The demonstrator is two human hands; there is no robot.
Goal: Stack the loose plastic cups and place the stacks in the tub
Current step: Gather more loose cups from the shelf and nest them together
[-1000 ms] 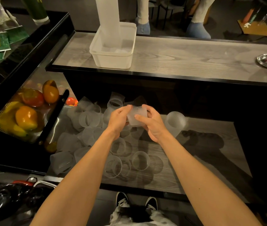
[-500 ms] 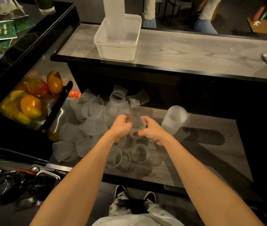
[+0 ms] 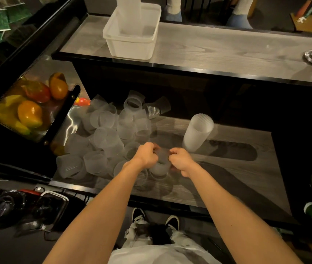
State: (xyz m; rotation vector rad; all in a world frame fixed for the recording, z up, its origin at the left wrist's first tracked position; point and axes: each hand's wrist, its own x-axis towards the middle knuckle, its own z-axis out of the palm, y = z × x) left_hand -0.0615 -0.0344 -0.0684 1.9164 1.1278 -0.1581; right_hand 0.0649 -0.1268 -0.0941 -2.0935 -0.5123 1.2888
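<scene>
Left hand (image 3: 147, 156) and right hand (image 3: 181, 161) both grip one cup (image 3: 160, 167), fingers curled on it. Loose cups (image 3: 103, 134) crowd left of them, and a stack (image 3: 197, 132) stands just beyond the right hand.

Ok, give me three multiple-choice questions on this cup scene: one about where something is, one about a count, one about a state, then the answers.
1. Where is the white tub?
A) on the upper counter
B) on the floor
C) on a chair

2. How many cup stacks stand upright on the lower shelf, right of the loose cups?
A) none
B) one
C) three

3. What are the left hand and right hand doing?
A) hanging idle
B) lifting the tub
C) gripping a cup between them

Answers:
1 A, the tub sits on the grey upper counter.
2 B, a single frosted stack stands there.
3 C, the fingers of both hands curl round one cup low over the shelf.
</scene>
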